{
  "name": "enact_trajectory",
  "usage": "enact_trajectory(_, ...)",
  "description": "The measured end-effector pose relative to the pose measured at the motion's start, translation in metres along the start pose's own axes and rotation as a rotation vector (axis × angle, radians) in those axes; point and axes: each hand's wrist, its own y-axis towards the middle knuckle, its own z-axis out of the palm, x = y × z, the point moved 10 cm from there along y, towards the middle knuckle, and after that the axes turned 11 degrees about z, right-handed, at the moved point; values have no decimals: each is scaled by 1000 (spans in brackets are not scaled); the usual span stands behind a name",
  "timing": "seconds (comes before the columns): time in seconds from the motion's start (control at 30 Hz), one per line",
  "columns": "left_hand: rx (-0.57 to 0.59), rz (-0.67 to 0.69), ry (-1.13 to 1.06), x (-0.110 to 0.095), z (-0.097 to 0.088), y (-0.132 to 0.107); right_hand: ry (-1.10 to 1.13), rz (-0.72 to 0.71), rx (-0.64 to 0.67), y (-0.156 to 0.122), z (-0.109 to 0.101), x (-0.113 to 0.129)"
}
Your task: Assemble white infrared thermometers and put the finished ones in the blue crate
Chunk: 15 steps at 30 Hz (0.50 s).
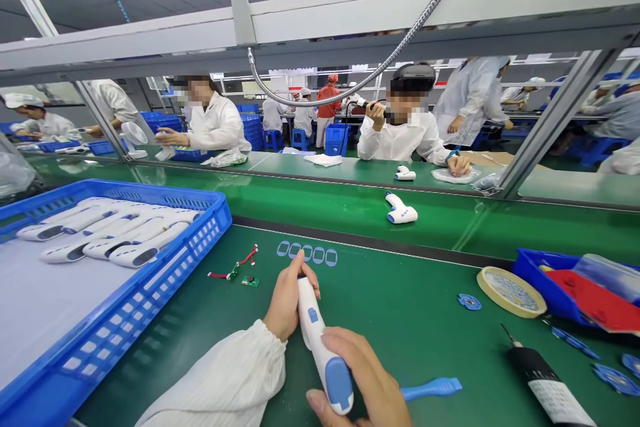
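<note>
A white gun-shaped device [311, 330] with a blue button and a blue rounded end, like a handheld thermometer, is held above the green bench mat. My left hand [287, 300] is closed around its far end, partly hiding it. At the near end, my right hand [367, 380] has its thumb and fingers around the sides of the blue part. Just beyond my left hand lies a row of small blue frame-shaped pieces [319, 255]. Red wires [245, 260] and a small green circuit board [251, 281] lie to the left. Beside my right hand is a blue plastic pry tool [435, 388].
A blue crate [200, 240] at left carries several white devices. At right are a black electric screwdriver [545, 373], a tape roll [483, 283], blue round parts [469, 301] and a blue bin [530, 267]. Another device [401, 210] lies on the green conveyor [310, 210]; co-workers sit beyond.
</note>
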Motion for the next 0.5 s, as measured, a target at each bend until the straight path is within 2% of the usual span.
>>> enact_trajectory(0.17,25,-2,15,5,1,-1,16,128,-55,-14,11,-10)
enact_trajectory(0.3,3,-18,56,8,0,-1,-64,88,-21,-16,17,-4)
enact_trajectory(0.5,-15,-50,130,5,2,-6,-158,-10,-3,-13,13,15)
